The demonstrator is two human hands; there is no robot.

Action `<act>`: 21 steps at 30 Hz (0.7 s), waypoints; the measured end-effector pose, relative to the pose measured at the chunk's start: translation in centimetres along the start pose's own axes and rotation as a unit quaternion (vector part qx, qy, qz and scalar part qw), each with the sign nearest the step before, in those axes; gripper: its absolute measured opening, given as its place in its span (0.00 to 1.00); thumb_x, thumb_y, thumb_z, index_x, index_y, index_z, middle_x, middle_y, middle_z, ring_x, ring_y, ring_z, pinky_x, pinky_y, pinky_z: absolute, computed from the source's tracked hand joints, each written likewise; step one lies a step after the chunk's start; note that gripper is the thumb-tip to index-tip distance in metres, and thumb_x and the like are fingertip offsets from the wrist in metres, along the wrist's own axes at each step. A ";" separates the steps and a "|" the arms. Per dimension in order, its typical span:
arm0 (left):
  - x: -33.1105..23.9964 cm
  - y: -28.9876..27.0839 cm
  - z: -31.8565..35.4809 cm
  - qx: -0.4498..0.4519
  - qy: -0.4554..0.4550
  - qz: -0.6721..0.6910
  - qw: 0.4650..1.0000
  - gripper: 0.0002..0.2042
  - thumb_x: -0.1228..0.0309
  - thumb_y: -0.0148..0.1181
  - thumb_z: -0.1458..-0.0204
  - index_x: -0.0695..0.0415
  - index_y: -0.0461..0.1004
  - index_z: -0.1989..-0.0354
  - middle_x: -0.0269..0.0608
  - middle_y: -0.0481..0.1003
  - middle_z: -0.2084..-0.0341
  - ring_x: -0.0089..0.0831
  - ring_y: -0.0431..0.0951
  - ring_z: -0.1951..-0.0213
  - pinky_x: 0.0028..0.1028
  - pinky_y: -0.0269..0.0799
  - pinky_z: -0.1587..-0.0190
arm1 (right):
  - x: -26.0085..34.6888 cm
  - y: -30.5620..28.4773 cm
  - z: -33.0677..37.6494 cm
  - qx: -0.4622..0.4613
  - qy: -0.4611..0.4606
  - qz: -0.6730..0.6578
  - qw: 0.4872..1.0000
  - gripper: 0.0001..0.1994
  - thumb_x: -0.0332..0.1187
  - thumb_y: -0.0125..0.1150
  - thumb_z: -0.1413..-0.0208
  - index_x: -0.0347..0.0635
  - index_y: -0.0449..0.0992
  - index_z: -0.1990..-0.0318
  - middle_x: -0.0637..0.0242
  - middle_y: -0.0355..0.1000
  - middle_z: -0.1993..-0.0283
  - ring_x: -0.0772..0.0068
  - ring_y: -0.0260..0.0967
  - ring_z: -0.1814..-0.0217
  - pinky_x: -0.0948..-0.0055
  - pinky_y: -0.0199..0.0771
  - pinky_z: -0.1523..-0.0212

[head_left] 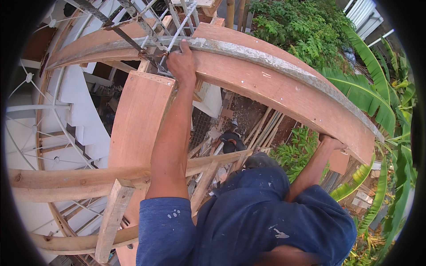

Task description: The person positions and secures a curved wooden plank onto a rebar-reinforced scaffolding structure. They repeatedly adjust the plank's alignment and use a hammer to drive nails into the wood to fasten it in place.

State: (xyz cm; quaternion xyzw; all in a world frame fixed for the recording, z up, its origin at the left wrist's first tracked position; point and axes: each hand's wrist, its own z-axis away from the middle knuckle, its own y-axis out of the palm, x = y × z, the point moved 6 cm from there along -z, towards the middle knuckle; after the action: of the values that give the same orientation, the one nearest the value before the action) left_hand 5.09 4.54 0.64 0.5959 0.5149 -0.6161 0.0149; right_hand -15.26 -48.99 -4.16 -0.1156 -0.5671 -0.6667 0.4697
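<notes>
hands (181,62) (332,144) grip curved, smooth plywood formwork (284,95), seemingly.

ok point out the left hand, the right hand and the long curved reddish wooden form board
left hand (181,62), head view, on the back of the hand gripping the steel bars
right hand (332,143), head view, on the knuckles under the board's lower edge
long curved reddish wooden form board (275,91), head view, on its broad face

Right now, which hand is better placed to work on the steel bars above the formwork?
Probably the left hand: it already rests at the rebar on the concrete-smeared plank edge. The right hand grips the lower edge of the curved formwork board, far from the bars.
</notes>
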 end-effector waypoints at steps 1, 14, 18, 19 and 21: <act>-0.1 -0.2 0.0 -0.004 0.004 -0.005 1.000 0.34 0.47 0.51 0.45 0.76 0.77 0.77 0.72 0.75 0.74 0.65 0.77 0.65 0.50 0.70 0.53 | -0.2 0.3 0.1 0.026 0.016 -0.008 1.000 0.40 0.65 0.29 0.44 0.49 0.62 0.33 0.60 0.62 0.32 0.51 0.60 0.32 0.45 0.62 0.33; 0.6 0.9 -0.5 0.029 0.077 -0.081 0.993 0.25 0.53 0.52 0.47 0.69 0.76 0.66 0.69 0.75 0.69 0.59 0.77 0.59 0.48 0.67 0.49 | -0.8 -0.9 -0.4 -0.018 0.044 -0.042 0.998 0.35 0.61 0.37 0.46 0.49 0.67 0.37 0.60 0.66 0.36 0.53 0.64 0.35 0.50 0.66 0.35; 0.6 1.0 -0.6 0.033 0.069 -0.090 0.993 0.25 0.52 0.52 0.47 0.69 0.76 0.66 0.69 0.75 0.69 0.59 0.76 0.60 0.48 0.67 0.49 | -0.5 -1.4 -1.6 -0.013 0.037 0.004 0.999 0.42 0.70 0.23 0.45 0.53 0.66 0.36 0.59 0.69 0.38 0.50 0.67 0.37 0.43 0.70 0.39; 0.7 0.5 -0.5 0.008 0.035 0.008 0.999 0.34 0.47 0.51 0.45 0.78 0.77 0.75 0.73 0.75 0.73 0.64 0.77 0.63 0.49 0.68 0.52 | -0.4 -1.5 -1.9 -0.013 0.031 0.011 0.999 0.41 0.70 0.24 0.45 0.53 0.67 0.36 0.60 0.69 0.37 0.50 0.67 0.37 0.44 0.70 0.39; 0.0 -0.1 0.0 0.005 0.030 0.010 1.000 0.33 0.48 0.50 0.45 0.77 0.78 0.75 0.71 0.76 0.74 0.62 0.78 0.66 0.49 0.69 0.53 | -0.3 -1.5 -2.2 -0.007 0.015 0.007 1.000 0.39 0.66 0.28 0.45 0.52 0.67 0.37 0.61 0.68 0.37 0.52 0.67 0.37 0.46 0.70 0.38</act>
State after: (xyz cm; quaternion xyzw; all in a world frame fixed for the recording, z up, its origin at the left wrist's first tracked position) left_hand 5.03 4.58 0.68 0.6189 0.5061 -0.6006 0.0025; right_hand -15.35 -50.89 -6.09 -0.1134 -0.5545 -0.6688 0.4820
